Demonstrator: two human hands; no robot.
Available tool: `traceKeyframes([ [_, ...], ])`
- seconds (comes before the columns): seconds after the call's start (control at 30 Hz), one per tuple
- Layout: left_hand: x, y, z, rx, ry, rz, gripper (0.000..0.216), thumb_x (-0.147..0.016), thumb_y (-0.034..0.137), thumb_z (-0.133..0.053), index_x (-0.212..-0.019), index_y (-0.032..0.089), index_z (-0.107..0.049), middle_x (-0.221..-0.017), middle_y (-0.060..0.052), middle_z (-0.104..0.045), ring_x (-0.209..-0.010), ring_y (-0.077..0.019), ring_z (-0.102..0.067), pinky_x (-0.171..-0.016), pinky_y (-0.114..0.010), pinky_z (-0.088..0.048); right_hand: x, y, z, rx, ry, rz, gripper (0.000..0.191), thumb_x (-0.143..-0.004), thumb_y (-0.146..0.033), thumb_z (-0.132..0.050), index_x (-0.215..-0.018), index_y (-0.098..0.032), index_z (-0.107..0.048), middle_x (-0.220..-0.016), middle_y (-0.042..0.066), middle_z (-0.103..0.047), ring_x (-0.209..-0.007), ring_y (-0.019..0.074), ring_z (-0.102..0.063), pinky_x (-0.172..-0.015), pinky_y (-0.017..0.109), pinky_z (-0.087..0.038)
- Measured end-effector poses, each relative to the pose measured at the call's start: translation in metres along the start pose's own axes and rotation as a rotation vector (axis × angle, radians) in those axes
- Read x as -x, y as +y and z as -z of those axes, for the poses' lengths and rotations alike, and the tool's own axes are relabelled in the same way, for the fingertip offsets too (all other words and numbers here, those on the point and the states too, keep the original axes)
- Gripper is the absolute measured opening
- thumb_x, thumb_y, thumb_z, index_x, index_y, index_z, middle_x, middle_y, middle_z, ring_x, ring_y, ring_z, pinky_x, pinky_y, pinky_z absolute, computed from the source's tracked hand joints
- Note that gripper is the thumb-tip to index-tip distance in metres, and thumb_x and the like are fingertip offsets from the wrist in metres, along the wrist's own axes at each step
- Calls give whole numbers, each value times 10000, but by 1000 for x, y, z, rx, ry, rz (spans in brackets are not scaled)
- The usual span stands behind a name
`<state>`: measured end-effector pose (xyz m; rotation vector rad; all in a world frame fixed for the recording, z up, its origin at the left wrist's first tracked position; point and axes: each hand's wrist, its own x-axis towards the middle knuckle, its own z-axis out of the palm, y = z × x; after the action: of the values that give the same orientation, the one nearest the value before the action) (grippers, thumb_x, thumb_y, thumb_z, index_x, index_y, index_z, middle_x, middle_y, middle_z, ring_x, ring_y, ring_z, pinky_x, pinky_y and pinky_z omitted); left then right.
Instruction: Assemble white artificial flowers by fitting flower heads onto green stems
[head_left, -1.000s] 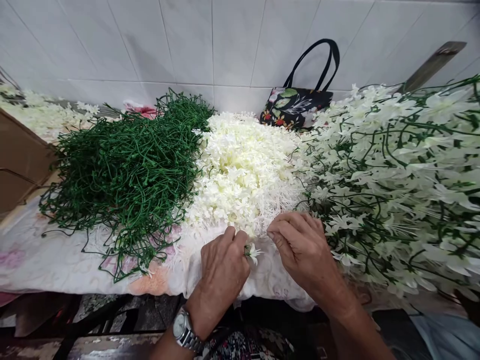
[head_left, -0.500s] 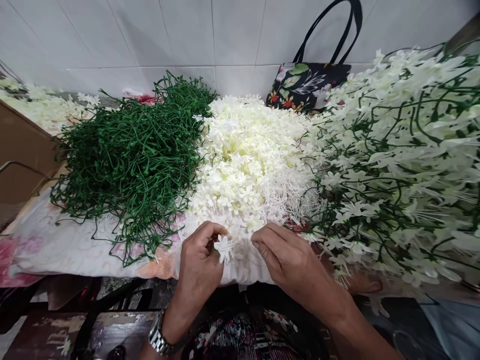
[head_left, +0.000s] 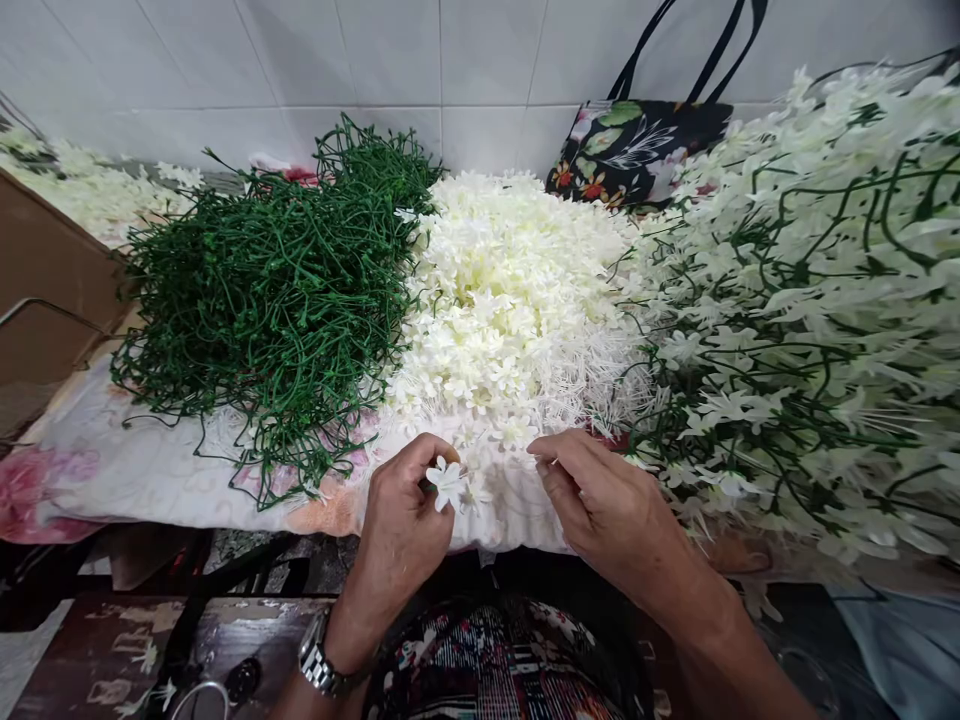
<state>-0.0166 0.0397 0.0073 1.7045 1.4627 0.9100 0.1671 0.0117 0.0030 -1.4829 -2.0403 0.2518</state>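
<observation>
My left hand (head_left: 401, 525) pinches a small white artificial flower (head_left: 447, 482) between thumb and fingers, just in front of a big heap of loose white flower heads (head_left: 510, 300). My right hand (head_left: 600, 500) sits a little to the right with its fingertips pinched together at the near edge of that heap; what it holds is too small to make out. A watch is on my left wrist. A tangled pile of green plastic stems (head_left: 270, 290) lies to the left of the white heap.
Assembled stems with white flowers (head_left: 810, 310) are piled high on the right. A floral black handbag (head_left: 637, 150) leans on the white tiled wall. A pale flowered cloth (head_left: 112, 470) covers the table. A brown cardboard box (head_left: 45, 290) stands at the left.
The view has tilted down and closer. My left hand has lifted and turned the white flower so its petals face up; my right hand has stayed pinched at the heap's edge.
</observation>
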Motion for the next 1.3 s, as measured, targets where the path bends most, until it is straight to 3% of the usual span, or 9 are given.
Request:
traceKeyframes([
  [0.23, 1, -6, -6, 71, -16, -20, 321, -594, 36, -480, -829, 188, -637, -691, 14, -624, -528, -117, -506, -498, -206, -383, 3, 3, -2, 120, -117, 25, 218, -877, -71, -376, -735, -178, -502, -696, 22, -503, -627, 152, -504, -590, 288, -364],
  [0.37, 1, -6, -9, 15, -36, -139, 374, -567, -21, -431, -810, 181, -630, -701, -3, -628, -637, -146, -573, -585, -224, -425, 7, 1, -1, 153, -164, 1, 197, -866, -53, -379, -785, -171, -515, -705, 27, -517, -649, 164, -517, -577, 290, -343],
  [0.53, 2, -6, -13, -118, -23, -256, 382, -521, -50, -391, -754, 171, -597, -659, -7, -586, -611, -149, -559, -562, -230, -414, 12, -2, -1, 282, -157, -13, 190, -869, -54, -390, -788, -179, -509, -693, 31, -510, -623, 174, -501, -552, 298, -311],
  [0.73, 6, -5, -15, -178, 0, -366, 483, -505, -72, -357, -846, 170, -600, -761, -30, -596, -692, -155, -585, -588, -232, -433, 15, -3, -2, 371, -187, -39, 178, -854, -54, -451, -742, -188, -485, -729, 37, -481, -609, 177, -473, -535, 300, -304],
  [1.0, 6, -6, -14, -105, 50, -399, 433, -568, -72, -392, -872, 136, -621, -772, -40, -592, -690, -141, -580, -580, -215, -448, 14, -1, -8, 254, -158, -42, 192, -861, -54, -457, -720, -184, -465, -699, 22, -466, -635, 182, -504, -567, 307, -341],
  [1.2, 6, -9, -10, -63, 75, -397, 363, -613, -59, -420, -845, 141, -615, -755, -33, -603, -707, -139, -585, -602, -212, -455, 15, 0, -5, 38, -36, -9, 146, -889, -67, -434, -951, -149, -538, -803, 45, -553, -698, 168, -551, -629, 293, -397],
  [1.3, 7, -8, -9, -84, 31, -382, 391, -599, -67, -407, -857, 139, -617, -752, -31, -595, -682, -136, -574, -582, -215, -442, 15, -1, -4, 4, 21, 5, 140, -902, -90, -438, -930, -145, -564, -788, 46, -557, -688, 156, -550, -627, 284, -402],
])
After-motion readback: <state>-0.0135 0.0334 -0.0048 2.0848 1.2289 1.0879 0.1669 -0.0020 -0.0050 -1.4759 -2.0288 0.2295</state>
